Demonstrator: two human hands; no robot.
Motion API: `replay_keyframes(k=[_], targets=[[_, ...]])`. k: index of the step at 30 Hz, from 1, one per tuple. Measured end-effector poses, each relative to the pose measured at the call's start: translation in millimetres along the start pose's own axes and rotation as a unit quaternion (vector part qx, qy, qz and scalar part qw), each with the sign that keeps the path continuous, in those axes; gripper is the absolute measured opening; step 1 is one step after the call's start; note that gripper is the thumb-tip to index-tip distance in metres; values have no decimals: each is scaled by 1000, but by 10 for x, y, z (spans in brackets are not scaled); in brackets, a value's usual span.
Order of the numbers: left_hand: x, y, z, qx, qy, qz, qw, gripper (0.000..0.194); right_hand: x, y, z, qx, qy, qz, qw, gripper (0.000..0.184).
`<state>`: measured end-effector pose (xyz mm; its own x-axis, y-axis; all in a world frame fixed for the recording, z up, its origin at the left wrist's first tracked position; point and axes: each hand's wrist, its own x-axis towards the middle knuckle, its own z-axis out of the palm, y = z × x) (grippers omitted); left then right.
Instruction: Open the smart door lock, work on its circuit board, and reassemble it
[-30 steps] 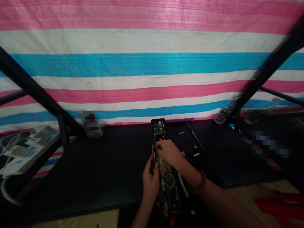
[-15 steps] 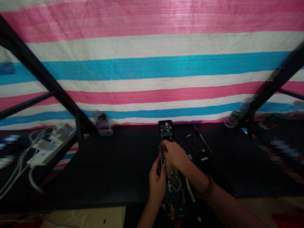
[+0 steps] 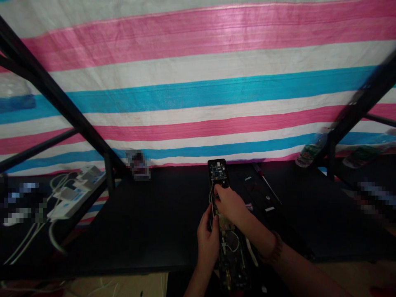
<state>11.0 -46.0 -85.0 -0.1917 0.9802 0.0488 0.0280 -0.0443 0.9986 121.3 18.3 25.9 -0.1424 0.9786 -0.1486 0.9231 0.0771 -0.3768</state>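
A long, narrow black electronic device [image 3: 227, 225] lies opened lengthwise in front of me, its far end on the black table. Its inside shows a blue circuit board [image 3: 218, 171] at the far end, a metal plate midway and brass-coloured fittings near me. My left hand [image 3: 208, 243] grips its left side, fingers along the edge and thumb near the top. Over the middle of the casing, my right hand [image 3: 230, 204] is closed with the fingertips bent down into it; what they pinch is hidden. A thin white cable [image 3: 211, 198] runs along the left edge by my fingers.
Right of the device lie a screwdriver [image 3: 269, 185], a white label-like piece [image 3: 269, 209] and small parts. A plastic bottle [image 3: 309, 153] leans by the right frame bar. A power strip [image 3: 76, 198] with white cables sits left. Striped sheeting [image 3: 198, 99] hangs behind the black table [image 3: 148, 222].
The view has shifted and tilted slightly, so everything sits a little further right and lower. Both hands keep nearly the same place on the device.
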Motion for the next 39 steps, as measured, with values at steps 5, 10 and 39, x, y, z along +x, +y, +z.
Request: replay_keyframes(k=[5,10,39], targets=[[-94,135,-31,87,96,106,986,42,-129,33,56,105,74,-42,991,13],[-264,406,-68,102,41,173,979,25,-246,68,48,205,144,-188,950,53],[-318,136,-9,65,-38,-46,996,55,635,269,-55,3,233,-259,937,12]])
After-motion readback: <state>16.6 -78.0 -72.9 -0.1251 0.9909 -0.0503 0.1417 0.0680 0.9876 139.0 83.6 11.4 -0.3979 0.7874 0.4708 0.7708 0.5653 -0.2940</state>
